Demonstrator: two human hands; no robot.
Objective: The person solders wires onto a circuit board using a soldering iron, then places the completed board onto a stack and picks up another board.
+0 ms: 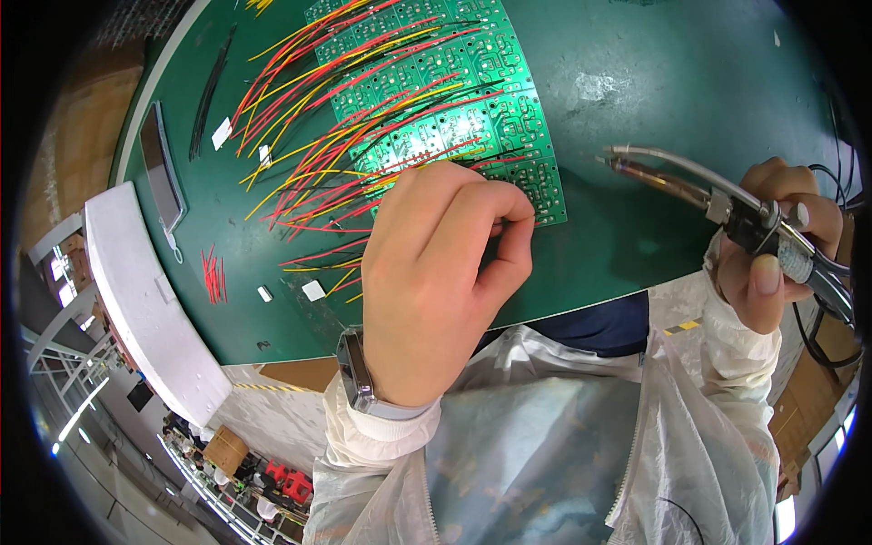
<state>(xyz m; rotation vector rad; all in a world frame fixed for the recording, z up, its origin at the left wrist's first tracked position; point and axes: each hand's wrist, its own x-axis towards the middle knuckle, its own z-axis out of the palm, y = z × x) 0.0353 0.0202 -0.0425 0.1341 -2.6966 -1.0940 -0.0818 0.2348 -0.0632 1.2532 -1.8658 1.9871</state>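
The green circuit board sheet (513, 68) lies on the green table (636, 82), at the top middle of the view. It is made of many small boards joined side by side. Shiny silver dots are spread over it. Lots of long thin wires (295, 123), in red, yellow and black, lie across it and poke out past its left side.

The left hand (445, 245) is over the bottom part of the sheet and hides some of it. Its fingers are curled, and the thumb and pointing finger come close together near the bottom edge. I cannot tell if they pinch something. A dark watch (357, 371) is on that wrist.

The right hand (781, 236) is closed around a soldering iron (718, 207). A thin bent metal tube (681, 163) runs along it. The tip points left, near the right edge of the sheet but not touching it.

On the left of the table are a bunch of black wires (211, 95), a flat dark thing with a small loop (162, 173), and a little pile of short red wires (213, 275). A long white block (150, 300) is by the left edge of the table
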